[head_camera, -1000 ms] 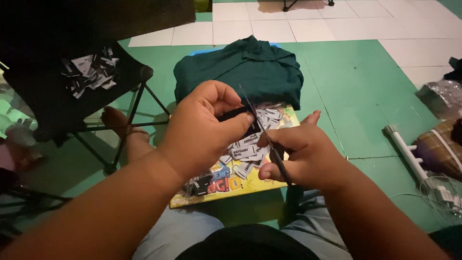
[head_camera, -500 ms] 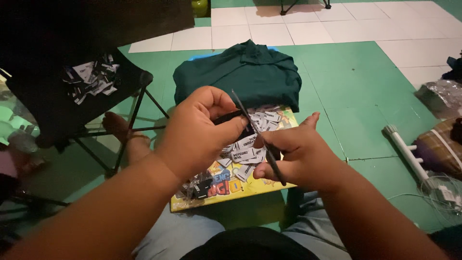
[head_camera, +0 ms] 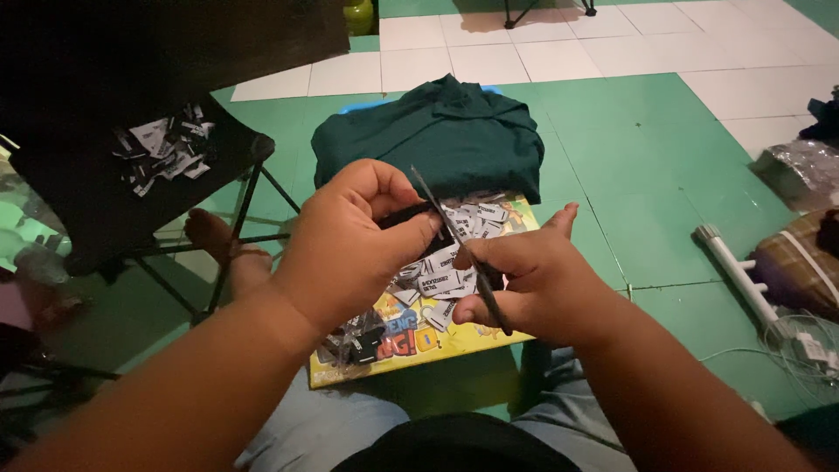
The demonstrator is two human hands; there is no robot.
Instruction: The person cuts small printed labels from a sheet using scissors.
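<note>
My right hand [head_camera: 524, 284] grips a pair of dark scissors [head_camera: 454, 240] whose blades point up and away. My left hand [head_camera: 350, 240] pinches a narrow black strip [head_camera: 404, 214] right at the blades. Both hands hover over a yellow picture book [head_camera: 411, 336] resting on my knees, and a heap of small white and black cut labels [head_camera: 450, 267] lies on it. Beyond the book, a folded dark green garment [head_camera: 437, 140] sits on the green floor mat.
A black folding stool [head_camera: 131, 188] at the left carries more cut labels [head_camera: 162, 153], with a bare foot [head_camera: 218, 240] beneath its legs. At the right lie a white power strip [head_camera: 738, 271], cables and bags. White tiles start behind the green mat [head_camera: 664, 166].
Both hands have shifted slightly downward in view while the scissors stay at the black strip; the view has tilted a little. Nothing was let go.
</note>
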